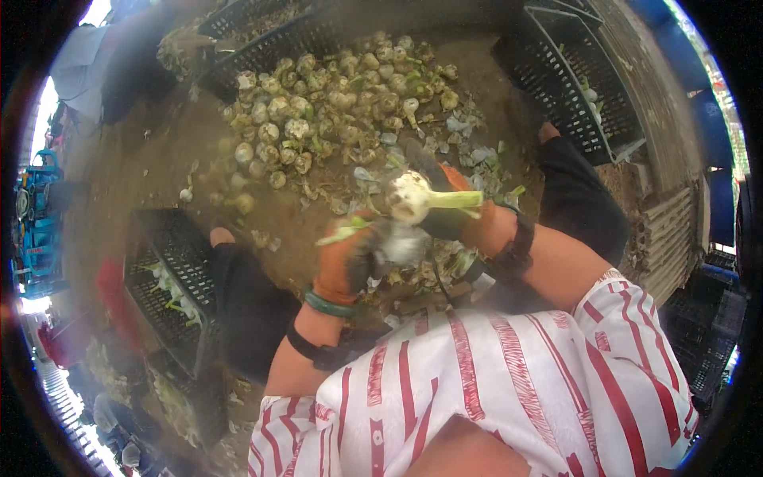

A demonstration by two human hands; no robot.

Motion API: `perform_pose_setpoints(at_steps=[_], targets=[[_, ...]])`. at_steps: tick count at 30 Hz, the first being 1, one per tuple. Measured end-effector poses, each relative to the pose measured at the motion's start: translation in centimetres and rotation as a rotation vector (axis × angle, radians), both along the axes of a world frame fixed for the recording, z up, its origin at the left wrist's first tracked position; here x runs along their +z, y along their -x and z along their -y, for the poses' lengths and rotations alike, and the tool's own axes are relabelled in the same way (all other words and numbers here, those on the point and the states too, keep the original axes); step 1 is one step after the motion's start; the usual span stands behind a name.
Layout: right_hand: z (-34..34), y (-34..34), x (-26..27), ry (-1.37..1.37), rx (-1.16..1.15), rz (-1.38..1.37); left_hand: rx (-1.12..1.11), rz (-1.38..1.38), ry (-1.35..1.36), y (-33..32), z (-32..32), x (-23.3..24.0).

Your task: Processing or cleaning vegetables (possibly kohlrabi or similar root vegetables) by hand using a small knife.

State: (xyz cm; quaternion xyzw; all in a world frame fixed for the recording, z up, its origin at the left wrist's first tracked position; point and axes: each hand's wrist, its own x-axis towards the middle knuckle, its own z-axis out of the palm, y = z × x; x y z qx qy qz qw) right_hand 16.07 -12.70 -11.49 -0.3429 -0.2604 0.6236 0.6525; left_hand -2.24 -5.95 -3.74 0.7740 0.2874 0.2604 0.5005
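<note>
My left hand (347, 262), in an orange and dark glove with a green bangle at the wrist, is closed around garlic; a green stalk (346, 230) lies across its fingers and a blurred whitish bulb (403, 241) is beside them. My right hand (450, 208), gloved too, holds a garlic bulb (410, 197) whose cut green stalk points right. Part of its fingers is hidden behind the bulb. Beyond both hands a large heap of garlic bulbs (343, 98) lies on the ground.
Black plastic crates holding some garlic stand left (170, 280) and right (575, 89); another crate (280, 47) is behind the heap. Loose skins (477, 158) and trimmings lie about the hands. My knees flank the work area. Another person's dark-clothed leg (134, 65) is at upper left.
</note>
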Motion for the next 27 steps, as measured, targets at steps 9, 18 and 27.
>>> perform_pose_setpoints(at_steps=[9,18,27], targets=[[-0.5,-0.5,5.8,-0.341,0.028,1.350,-0.040,-0.865,-0.380,1.1,-3.0,-0.6],[-0.1,1.6,5.1,-0.171,0.039,1.275,0.022,-0.261,-0.557,-1.7,0.3,1.6],[-1.1,0.4,4.6,-0.122,0.401,0.424,0.235,-0.185,-0.263,-1.0,-1.8,1.2]])
